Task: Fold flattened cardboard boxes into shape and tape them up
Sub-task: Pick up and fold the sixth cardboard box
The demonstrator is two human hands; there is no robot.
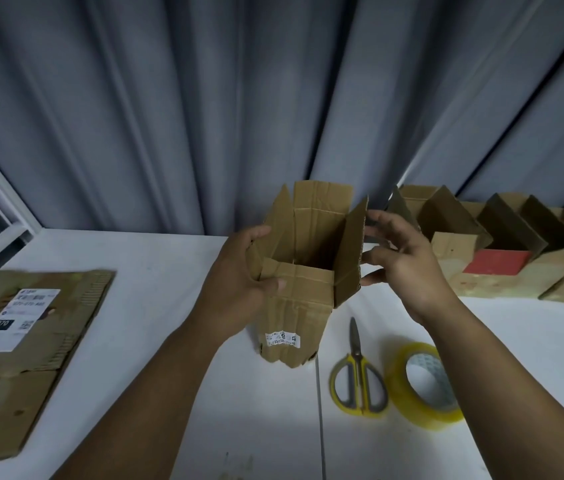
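**A:** Why do the scissors (356,379) and the roll of clear tape (422,386) lie so near the person, just beside each other on the worktop (156,306)?

**B:** Neither is touched. I'd say they are placed where the right hand can reach them once the flaps are down.

**A:** And the pile at the left?

**B:** Flattened cardboard boxes (24,341), the top one bearing a shipping label. They look like stock waiting its turn, set well apart from the working middle.

**A:** The one in hand?

**B:** The upright box (294,306) stands in the middle, its lower end at the worktop and its mouth open upward, all flaps raised. The left hand (239,275) grips its left wall, thumb across the near flap, likely to hold the tube square. The right hand (402,261) holds nothing. Its fingers (382,252) are spread wide, with the tips on the edge of the right flap, probably ready to push it inward.

**A:** Beyond that?

**B:** Shaped boxes (481,244) line the far right edge before a grey curtain (273,98). I cannot tell whether they are taped.
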